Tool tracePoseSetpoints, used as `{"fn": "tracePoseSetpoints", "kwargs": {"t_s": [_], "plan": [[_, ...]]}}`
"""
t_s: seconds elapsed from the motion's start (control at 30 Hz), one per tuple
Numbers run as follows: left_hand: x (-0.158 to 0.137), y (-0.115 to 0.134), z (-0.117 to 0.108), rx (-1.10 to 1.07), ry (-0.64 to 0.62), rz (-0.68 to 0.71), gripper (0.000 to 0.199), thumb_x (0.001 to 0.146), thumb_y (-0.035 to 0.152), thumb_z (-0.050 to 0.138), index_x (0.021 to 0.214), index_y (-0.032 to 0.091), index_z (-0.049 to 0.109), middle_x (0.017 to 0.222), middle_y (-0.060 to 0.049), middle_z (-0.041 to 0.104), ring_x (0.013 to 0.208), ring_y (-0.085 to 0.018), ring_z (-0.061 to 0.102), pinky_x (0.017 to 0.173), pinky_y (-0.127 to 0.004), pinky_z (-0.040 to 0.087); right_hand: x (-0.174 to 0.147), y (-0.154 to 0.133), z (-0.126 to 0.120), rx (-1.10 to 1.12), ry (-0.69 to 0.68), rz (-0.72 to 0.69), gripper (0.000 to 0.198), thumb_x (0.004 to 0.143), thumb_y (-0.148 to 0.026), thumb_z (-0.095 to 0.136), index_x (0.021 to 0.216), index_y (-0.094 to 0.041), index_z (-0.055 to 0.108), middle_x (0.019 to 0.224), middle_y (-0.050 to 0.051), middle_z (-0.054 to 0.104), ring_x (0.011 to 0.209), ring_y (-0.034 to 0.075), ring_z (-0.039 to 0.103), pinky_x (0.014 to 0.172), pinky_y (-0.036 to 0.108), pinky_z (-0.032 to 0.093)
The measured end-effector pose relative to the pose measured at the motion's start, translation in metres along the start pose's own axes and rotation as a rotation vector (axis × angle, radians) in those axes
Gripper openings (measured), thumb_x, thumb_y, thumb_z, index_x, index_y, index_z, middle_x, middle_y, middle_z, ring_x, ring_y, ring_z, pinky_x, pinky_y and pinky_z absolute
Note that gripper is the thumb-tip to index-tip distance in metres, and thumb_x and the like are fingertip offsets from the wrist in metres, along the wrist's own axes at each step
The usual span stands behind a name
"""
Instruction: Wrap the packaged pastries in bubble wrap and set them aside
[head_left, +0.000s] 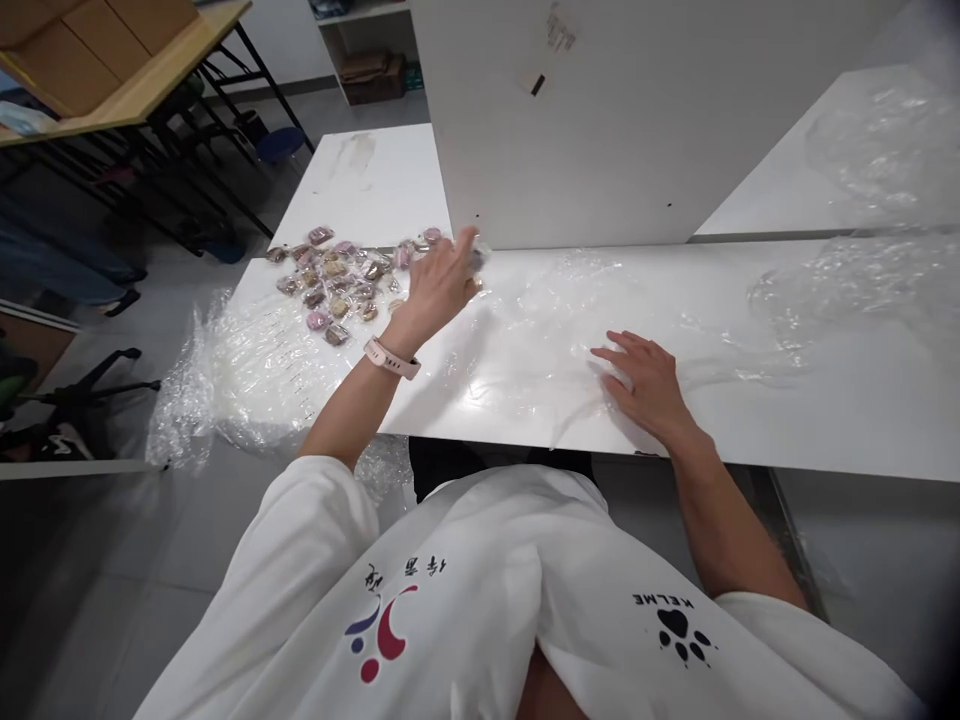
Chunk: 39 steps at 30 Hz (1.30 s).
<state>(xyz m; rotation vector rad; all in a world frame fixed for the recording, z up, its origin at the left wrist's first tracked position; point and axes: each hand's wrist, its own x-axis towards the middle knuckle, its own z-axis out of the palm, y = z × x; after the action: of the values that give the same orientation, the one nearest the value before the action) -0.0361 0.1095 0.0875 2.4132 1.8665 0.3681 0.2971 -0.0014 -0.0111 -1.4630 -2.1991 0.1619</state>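
My left hand (442, 280), with a pink wristband on its wrist, is at the right side of a pile of small wrapped sweets (337, 270). Between its thumb and fingers shows one wrapped sweet (477, 259), partly hidden. The pile is a mix of pink, brown and tan pieces in clear wrappers. My right hand (649, 385) rests near the front of the white table (847, 420), fingers spread. It lies beside and partly over a thin clear plastic bag (555, 330) spread flat on the table.
Clear plastic bags lie stacked at the left (255, 360), hanging over the edge. More crumpled clear plastic (847, 290) lies at the right. A tall white panel (570, 140) stands behind the table. Farther left are a wooden table (150, 90), a blue stool (280, 145) and a person's legs (67, 250).
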Motion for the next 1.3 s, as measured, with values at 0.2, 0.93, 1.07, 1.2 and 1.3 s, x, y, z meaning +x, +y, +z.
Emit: {"fn": "tracePoseSetpoints", "kwargs": {"t_s": [0.2,0.93,1.07,1.2,1.3], "plan": [[-0.049,0.088,0.051,-0.071,-0.284,0.426,0.055,0.090,0.015,0.050,0.144,0.022,0.039,0.109,-0.013,0.061,0.101,-0.027,0.056,0.079,-0.039,0.048,-0.034,-0.055,-0.009,0.120,0.240,0.043,0.024,0.097,-0.031,0.052,0.117,-0.024,0.065,0.121,0.010,0.068,0.115,0.026,0.061,0.100,0.044,0.047],[-0.214,-0.013,0.049,-0.502,-0.089,0.244,0.021,0.098,0.036,0.053,0.110,0.026,0.067,0.125,-0.009,0.069,0.123,-0.024,0.061,0.100,-0.048,0.054,-0.087,-0.051,-0.023,0.510,0.158,0.505,0.025,0.096,-0.041,0.052,0.103,-0.024,0.070,0.086,0.003,0.073,0.076,0.018,0.067,0.064,0.029,0.051],[-0.182,-0.017,0.024,-0.550,-0.179,0.046,0.020,0.095,0.039,0.057,0.093,0.024,0.070,0.096,-0.005,0.076,0.089,-0.021,0.071,0.080,-0.039,0.058,-0.064,-0.047,-0.025,0.517,0.231,0.475,0.025,0.093,-0.046,0.055,0.091,-0.024,0.068,0.089,0.004,0.073,0.084,0.021,0.068,0.081,0.037,0.054],[-0.110,-0.022,0.018,-0.453,-0.196,-0.053,0.022,0.093,0.035,0.056,0.092,0.020,0.071,0.079,-0.004,0.074,0.071,-0.017,0.068,0.070,-0.032,0.053,-0.020,-0.018,-0.013,0.439,0.261,0.480,0.026,0.089,-0.048,0.058,0.089,-0.024,0.068,0.083,0.004,0.071,0.080,0.021,0.067,0.080,0.037,0.054],[-0.058,-0.023,0.035,-0.290,-0.210,-0.044,0.014,0.089,0.025,0.059,0.088,0.017,0.071,0.078,-0.005,0.072,0.075,-0.020,0.067,0.073,-0.034,0.051,0.013,0.009,0.003,0.341,0.202,0.527,0.031,0.087,-0.049,0.056,0.090,-0.022,0.070,0.075,0.005,0.067,0.077,0.023,0.064,0.074,0.038,0.053]]}}
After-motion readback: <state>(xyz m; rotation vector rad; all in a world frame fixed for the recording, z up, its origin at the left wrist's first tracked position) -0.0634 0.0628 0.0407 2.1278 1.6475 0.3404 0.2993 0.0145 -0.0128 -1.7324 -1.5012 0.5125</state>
